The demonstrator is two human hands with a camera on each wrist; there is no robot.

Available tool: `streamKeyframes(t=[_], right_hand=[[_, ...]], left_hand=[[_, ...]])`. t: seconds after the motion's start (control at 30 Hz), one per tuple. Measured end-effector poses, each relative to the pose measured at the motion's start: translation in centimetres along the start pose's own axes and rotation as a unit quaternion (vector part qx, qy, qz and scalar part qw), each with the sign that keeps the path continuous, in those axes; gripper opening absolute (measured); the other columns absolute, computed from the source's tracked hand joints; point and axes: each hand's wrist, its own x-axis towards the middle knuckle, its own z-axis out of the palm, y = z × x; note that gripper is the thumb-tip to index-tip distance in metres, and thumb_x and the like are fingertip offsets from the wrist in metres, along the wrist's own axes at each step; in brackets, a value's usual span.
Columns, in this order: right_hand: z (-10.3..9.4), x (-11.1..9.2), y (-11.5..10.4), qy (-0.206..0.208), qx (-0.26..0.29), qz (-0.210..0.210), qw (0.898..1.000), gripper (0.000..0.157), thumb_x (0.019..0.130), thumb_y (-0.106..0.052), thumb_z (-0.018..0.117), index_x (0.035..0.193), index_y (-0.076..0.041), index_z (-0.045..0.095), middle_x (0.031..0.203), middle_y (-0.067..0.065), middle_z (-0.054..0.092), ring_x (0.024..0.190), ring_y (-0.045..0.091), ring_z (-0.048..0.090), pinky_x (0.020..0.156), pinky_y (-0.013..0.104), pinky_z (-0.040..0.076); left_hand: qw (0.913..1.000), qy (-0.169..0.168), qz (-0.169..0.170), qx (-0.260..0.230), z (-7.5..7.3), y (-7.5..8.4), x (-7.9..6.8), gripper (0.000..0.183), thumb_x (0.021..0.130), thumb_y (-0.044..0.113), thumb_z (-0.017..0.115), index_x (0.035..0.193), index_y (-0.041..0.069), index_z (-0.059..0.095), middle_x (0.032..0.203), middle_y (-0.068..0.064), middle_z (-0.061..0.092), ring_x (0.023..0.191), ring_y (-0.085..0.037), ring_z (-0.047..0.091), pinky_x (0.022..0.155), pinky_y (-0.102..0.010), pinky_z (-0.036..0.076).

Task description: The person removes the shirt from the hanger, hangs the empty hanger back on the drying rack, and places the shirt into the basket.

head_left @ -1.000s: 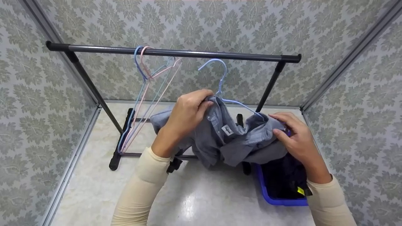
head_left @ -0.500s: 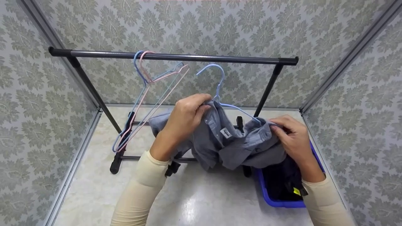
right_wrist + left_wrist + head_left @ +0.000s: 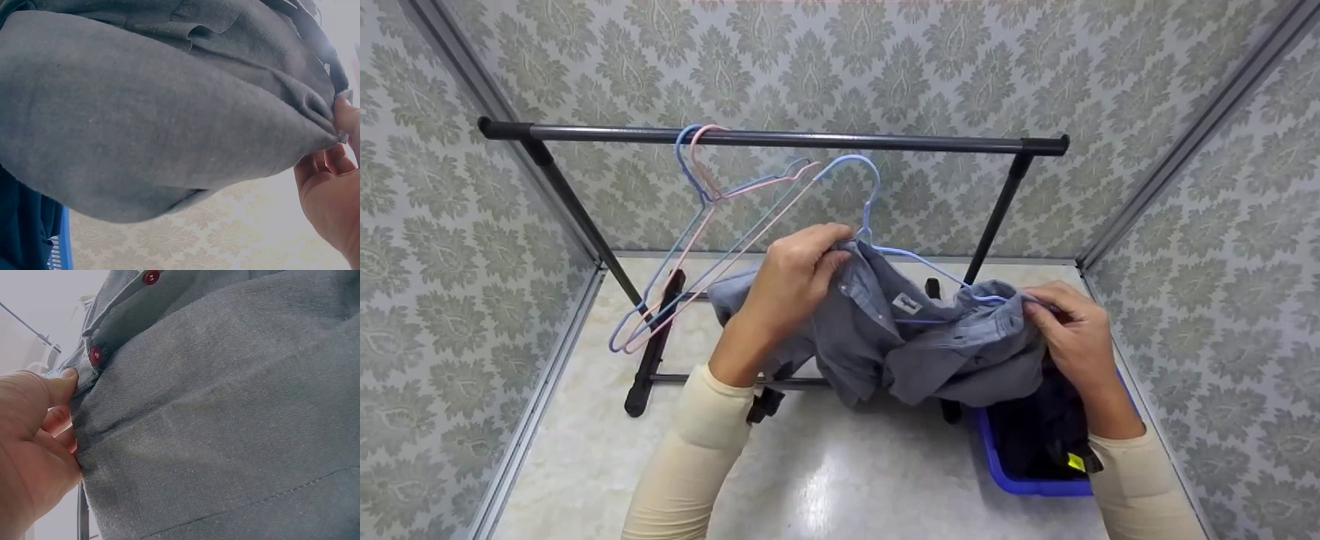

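A grey-blue button-up shirt (image 3: 840, 337) hangs between both hands, its white label showing inside the collar. With thumb and fingers my left hand (image 3: 791, 281) pinches the collar's left part; a red button (image 3: 95, 354) shows right beside that thumb in the left wrist view. My right hand (image 3: 1076, 330) pinches the other edge of the opening, and cloth droops from those fingertips (image 3: 344, 112) in the right wrist view. A light-blue wire hanger (image 3: 911, 255) rises from the neck, its hook below the rail. Its right arm slopes into the shirt's right shoulder; the left arm is hidden.
A dark clothes rail (image 3: 780, 138) spans the back. On its left part hang a blue hanger (image 3: 682, 161) and a pink hanger (image 3: 703, 169). A blue basket (image 3: 997, 469) holding dark clothes (image 3: 1027, 427) stands on the floor, under the right forearm. Patterned walls enclose the sides.
The shirt's hanger has shifted left at its hook, and more of its lower wire shows in the neck. My right hand has moved slightly right with its edge. The railed hangers have swung.
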Motion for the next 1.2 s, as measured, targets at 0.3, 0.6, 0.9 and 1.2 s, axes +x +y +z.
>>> streamKeyframes(t=[0.3,0.6,0.9,1.2], right_hand=[[-0.2,-0.5,0.7,0.023,0.03,0.016,0.999,0.015,0.086,0.022,0.065,0.099,0.019,0.072,0.097,-0.004,0.076,0.09,0.005,0.068,0.078,0.014,0.052],[-0.1,-1.0,1.6,0.039,0.064,0.035,0.997,0.014,0.086,0.024,0.064,0.1,0.022,0.069,0.096,-0.005,0.077,0.088,0.004,0.068,0.076,0.014,0.053],[0.3,-1.9,2.5,0.059,0.084,0.105,0.989,0.014,0.09,0.017,0.066,0.102,0.018,0.072,0.093,-0.005,0.078,0.081,0.003,0.068,0.071,0.014,0.053],[0.7,-2.6,3.5,0.07,0.127,0.11,0.983,0.015,0.09,0.015,0.067,0.103,0.015,0.074,0.095,-0.002,0.079,0.086,0.005,0.071,0.077,0.016,0.055]], left_hand=[[1.0,0.009,0.0,-0.004,-0.5,-0.2,-0.2,0.019,0.098,0.006,0.067,0.114,-0.003,0.072,0.111,-0.016,0.075,0.107,-0.027,0.072,0.097,-0.039,0.057],[0.9999,0.01,0.002,0.003,-0.9,-0.6,-0.4,0.02,0.097,0.007,0.068,0.114,-0.004,0.073,0.111,-0.017,0.076,0.107,-0.029,0.073,0.097,-0.04,0.057],[0.9994,-0.005,-0.009,0.032,-1.5,-0.8,-0.7,0.02,0.097,0.01,0.069,0.115,0.002,0.075,0.11,-0.012,0.077,0.103,-0.026,0.074,0.094,-0.041,0.057],[0.999,-0.008,-0.003,0.044,-1.9,-1.0,-0.8,0.02,0.096,0.01,0.07,0.114,0.004,0.075,0.105,-0.01,0.077,0.098,-0.025,0.074,0.088,-0.04,0.058]])
